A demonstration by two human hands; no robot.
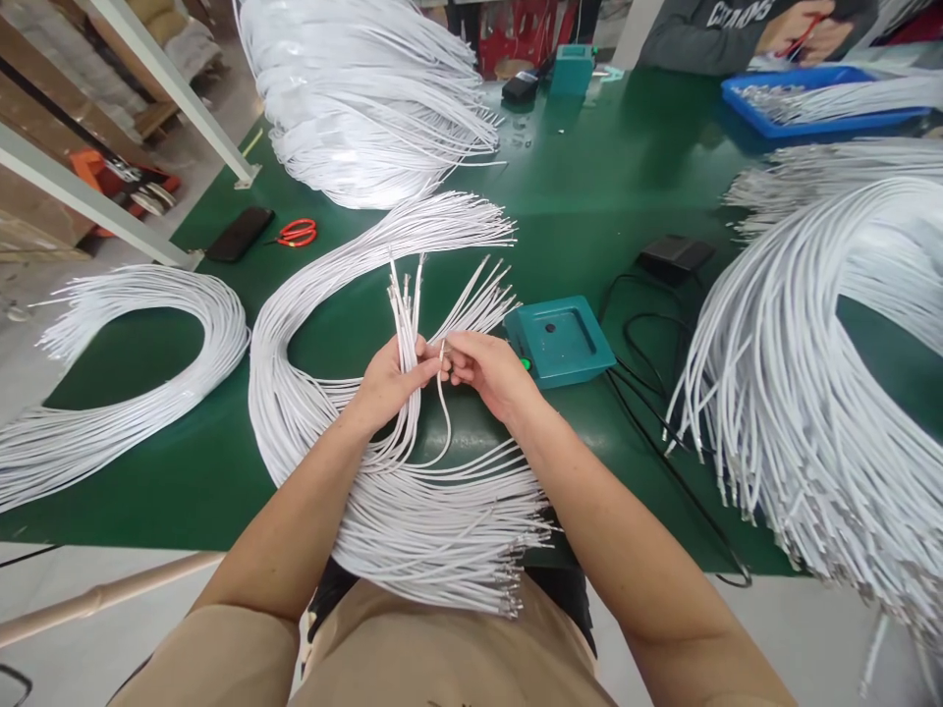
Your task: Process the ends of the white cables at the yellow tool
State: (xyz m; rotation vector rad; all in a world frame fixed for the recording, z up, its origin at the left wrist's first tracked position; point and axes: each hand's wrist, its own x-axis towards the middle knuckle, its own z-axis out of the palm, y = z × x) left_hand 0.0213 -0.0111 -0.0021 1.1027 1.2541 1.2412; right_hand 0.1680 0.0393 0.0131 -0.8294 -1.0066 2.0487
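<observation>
Several white cables [406,329] stand upright in my left hand [394,378], its fingers wrapped round them. My right hand [490,368] pinches the end of a single white cable [446,417], which curves down between the two hands. The thumbs nearly meet at that end; the small tip is partly covered by my fingers. Beneath and around my hands lies a curved bundle of white cables [276,393], its ends fanned out towards me. Just right of my right hand sits a teal device [564,339] with a shallow square recess and a green light.
Red-handled scissors [297,233] and a dark phone [240,234] lie at left. More cable bundles stand at the left [184,383], back [368,98] and right [781,324]. Black cords [648,412] trail beside the device. Across the table, a person's hands [806,34] hold something red near a blue tray [766,126].
</observation>
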